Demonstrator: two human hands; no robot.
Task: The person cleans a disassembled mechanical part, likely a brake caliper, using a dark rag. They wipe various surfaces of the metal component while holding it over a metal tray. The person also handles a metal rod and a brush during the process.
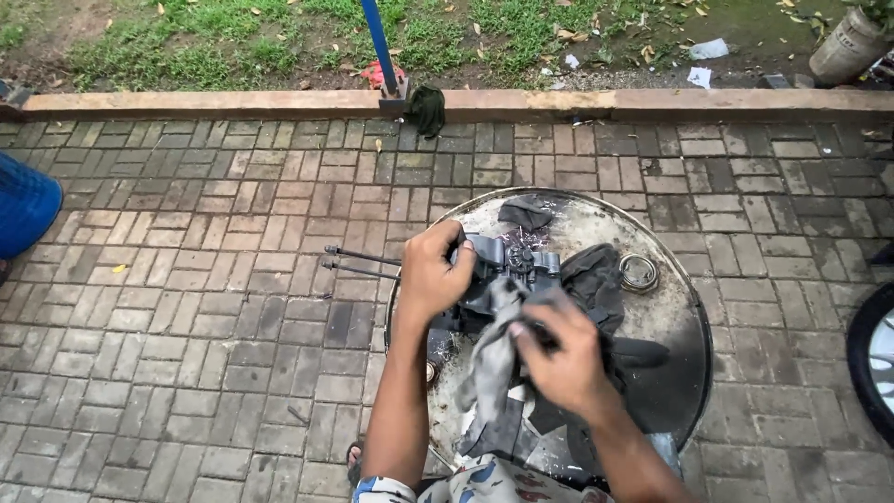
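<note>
Your left hand (434, 273) clamps the grey engine casing (507, 265) steady over the round metal tray (684, 321), studs pointing left, so your right hand (562, 354), closed around a grey rag (494, 359), can rub it.

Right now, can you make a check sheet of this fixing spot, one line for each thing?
Surface: a round, stained metal tray lying on brick paving.
Job's things: a grey metal engine part with two long studs sticking out left; a grey rag.
Clutter: dark cloths and a small round metal ring on the tray.
Grippers: left hand grips the engine part; right hand presses the rag against it.
Cables: nothing seen.
Surroundings: a curb, littered grass, a blue pole, a blue container, a wheel.
</note>
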